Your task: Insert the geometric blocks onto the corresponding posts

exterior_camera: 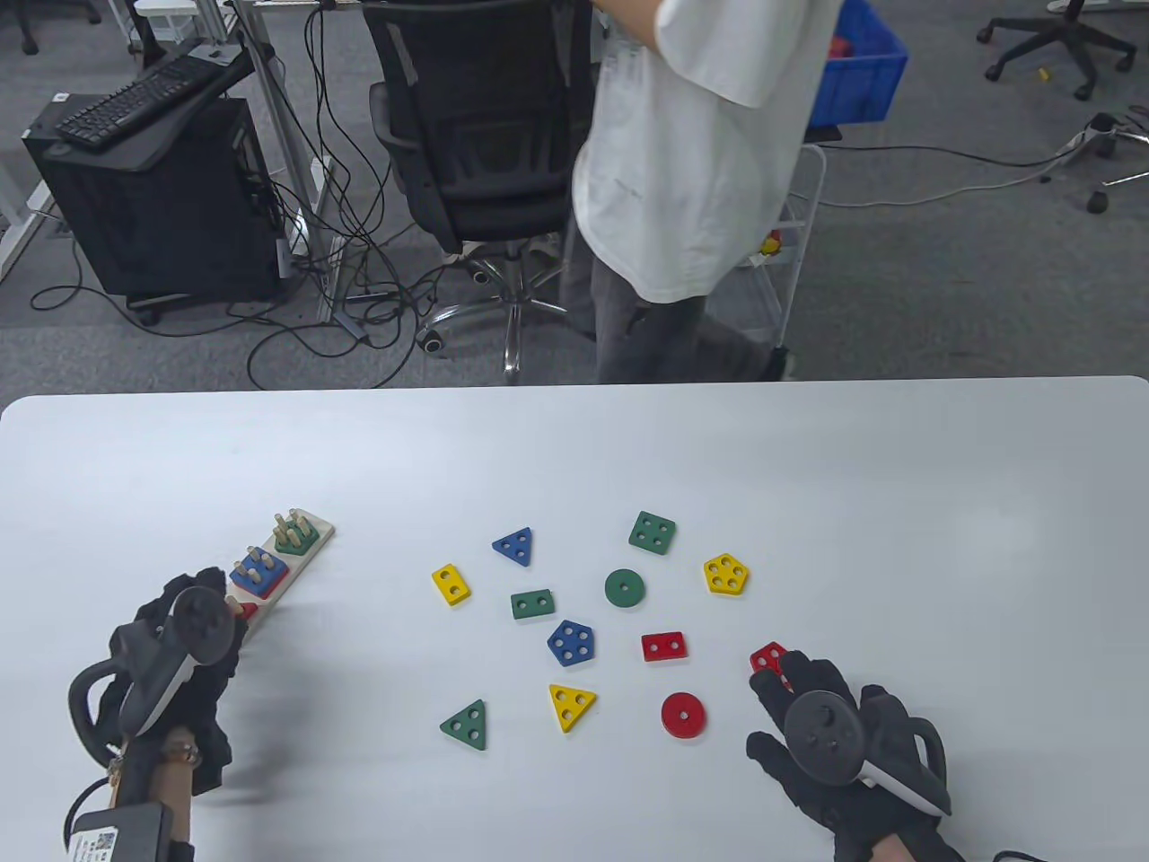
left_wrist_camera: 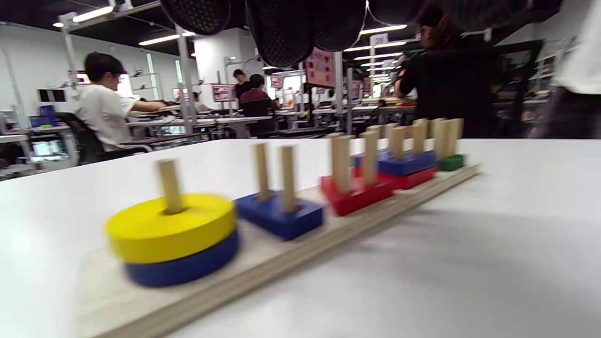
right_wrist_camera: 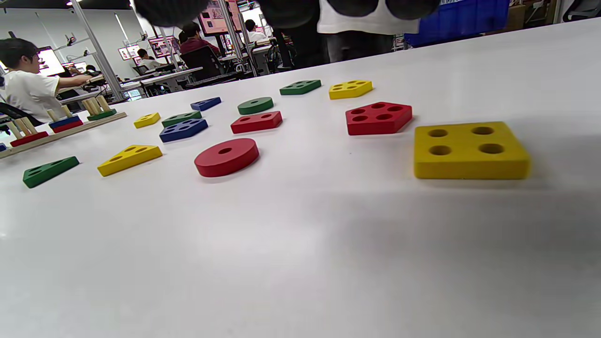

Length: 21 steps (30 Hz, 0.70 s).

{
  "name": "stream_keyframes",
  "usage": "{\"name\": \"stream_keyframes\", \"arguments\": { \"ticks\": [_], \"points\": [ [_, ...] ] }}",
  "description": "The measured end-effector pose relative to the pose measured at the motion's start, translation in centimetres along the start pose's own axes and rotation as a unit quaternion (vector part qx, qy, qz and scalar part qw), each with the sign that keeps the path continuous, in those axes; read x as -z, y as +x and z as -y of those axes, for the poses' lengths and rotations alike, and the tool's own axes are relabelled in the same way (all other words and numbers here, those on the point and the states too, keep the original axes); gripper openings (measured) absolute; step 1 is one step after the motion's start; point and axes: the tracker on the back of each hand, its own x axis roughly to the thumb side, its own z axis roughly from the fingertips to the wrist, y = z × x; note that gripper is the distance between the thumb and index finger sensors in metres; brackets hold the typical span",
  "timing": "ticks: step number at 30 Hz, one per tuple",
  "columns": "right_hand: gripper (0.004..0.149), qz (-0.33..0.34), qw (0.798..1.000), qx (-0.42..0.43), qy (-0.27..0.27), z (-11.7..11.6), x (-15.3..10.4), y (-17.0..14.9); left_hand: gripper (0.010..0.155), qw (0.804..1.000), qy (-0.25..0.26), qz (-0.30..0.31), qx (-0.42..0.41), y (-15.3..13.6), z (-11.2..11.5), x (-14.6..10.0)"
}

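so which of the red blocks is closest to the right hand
The red pentagon, partly hidden under the right hand's fingers. The red disc and red rectangle lie clear of it, further left.

Beyond the white desk (exterior_camera: 808, 467), a person in a white T-shirt (exterior_camera: 691, 144) stands beside a black office chair (exterior_camera: 485, 135). A blue bin (exterior_camera: 862, 63) sits behind them. To the left, a keyboard (exterior_camera: 144, 94) rests atop a black computer tower (exterior_camera: 153, 206), with cables (exterior_camera: 359, 269) trailing across the grey carpet.
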Motion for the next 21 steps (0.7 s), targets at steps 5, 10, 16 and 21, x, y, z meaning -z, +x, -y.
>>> {"name": "stream_keyframes", "arguments": {
  "ticks": [5, 10, 16, 21],
  "points": [
    [0.065, 0.005, 1.0, -0.001, -0.005, 0.2, -0.1, 0.2, 0.078, 0.997, -0.019, 0.076, -0.02, 5.3, -0.4, -0.9],
    [0.066, 0.007, 1.0, -0.002, -0.009, 0.2, -0.2, 0.2, 0.079, 0.989, -0.089, 0.116, -0.027, 11.6, -0.1, -0.2],
    [0.066, 0.011, 1.0, -0.004, -0.006, 0.2, -0.2, 0.4, 0.076, 0.983, -0.127, 0.133, 0.013, 17.4, 1.3, 1.2],
    [0.066, 0.01, 1.0, -0.004, -0.002, 0.2, -0.2, 0.4, 0.071, 0.979, -0.154, 0.124, 0.057, 20.2, 3.1, 2.4]
  ]
}}
